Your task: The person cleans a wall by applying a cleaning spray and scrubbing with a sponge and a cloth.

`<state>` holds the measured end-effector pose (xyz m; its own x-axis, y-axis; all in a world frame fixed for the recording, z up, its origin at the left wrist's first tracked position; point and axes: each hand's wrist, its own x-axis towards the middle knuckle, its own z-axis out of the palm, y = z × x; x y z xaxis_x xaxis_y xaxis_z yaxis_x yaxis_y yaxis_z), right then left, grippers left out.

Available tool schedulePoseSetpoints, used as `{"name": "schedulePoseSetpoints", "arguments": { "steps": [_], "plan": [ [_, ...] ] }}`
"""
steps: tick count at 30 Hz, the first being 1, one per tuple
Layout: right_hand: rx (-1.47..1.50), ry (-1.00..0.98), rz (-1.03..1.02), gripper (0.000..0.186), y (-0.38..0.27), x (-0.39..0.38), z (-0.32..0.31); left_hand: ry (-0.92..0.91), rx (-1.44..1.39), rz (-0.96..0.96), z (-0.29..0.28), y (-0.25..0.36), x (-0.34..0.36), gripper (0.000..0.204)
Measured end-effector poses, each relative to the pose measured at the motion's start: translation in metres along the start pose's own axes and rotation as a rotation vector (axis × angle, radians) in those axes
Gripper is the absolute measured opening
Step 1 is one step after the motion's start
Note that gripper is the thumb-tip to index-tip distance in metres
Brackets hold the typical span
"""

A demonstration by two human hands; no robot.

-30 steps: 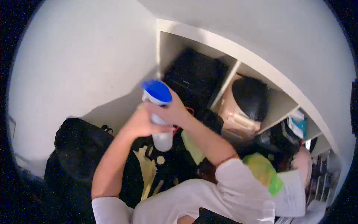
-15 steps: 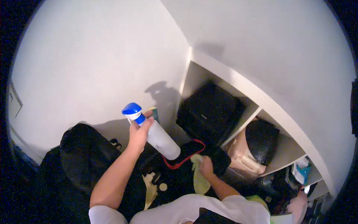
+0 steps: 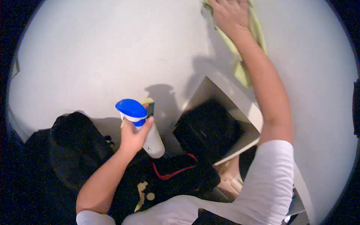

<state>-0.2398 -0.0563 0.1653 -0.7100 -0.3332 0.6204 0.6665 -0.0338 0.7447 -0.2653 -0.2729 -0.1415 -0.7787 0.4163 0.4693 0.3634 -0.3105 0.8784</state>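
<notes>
My left hand (image 3: pixel 135 137) is wrapped round the neck of a white spray bottle (image 3: pixel 154 144) with a blue trigger head (image 3: pixel 131 108). A yellow and green sponge (image 3: pixel 151 107) shows just behind the fingers; whether they grip it too is hard to see. High up at the top edge, my right hand (image 3: pixel 230 17) lies over a light green cloth (image 3: pixel 258 32) and presses it to the white wall (image 3: pixel 123 45). One end of the cloth hangs down beside my forearm. The fingertips are cut off by the picture's edge.
Below the wall at right stands a white cube shelf (image 3: pixel 245 108) with a black box (image 3: pixel 210 129) in one compartment. Beige and dark objects fill the compartment beside it. Dark bags or fabric (image 3: pixel 80 150) lie at left, and a red-edged black item (image 3: pixel 174 174) lies in the middle.
My right hand has risen from low beside the shelf to the wall, taking the cloth along. My left hand with the spray bottle has shifted slightly left, and the bottle stands more upright.
</notes>
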Motion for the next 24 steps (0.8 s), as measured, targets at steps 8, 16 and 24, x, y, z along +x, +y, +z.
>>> {"name": "schedulePoseSetpoints", "arguments": {
  "steps": [8,16,24],
  "plan": [
    [0.131,0.071,-0.031,0.051,-0.111,-0.071,0.103,-0.082,0.275,0.135,-0.006,-0.009,-0.015,0.039],
    [0.772,-0.380,-0.103,0.051,-0.178,-0.164,0.194,-0.043,0.219,0.037,-0.008,-0.011,-0.017,0.037],
    [0.507,-0.376,-0.362,0.036,-0.166,-0.257,0.202,-0.041,0.065,0.059,0.018,-0.026,-0.011,0.032]
  ]
}}
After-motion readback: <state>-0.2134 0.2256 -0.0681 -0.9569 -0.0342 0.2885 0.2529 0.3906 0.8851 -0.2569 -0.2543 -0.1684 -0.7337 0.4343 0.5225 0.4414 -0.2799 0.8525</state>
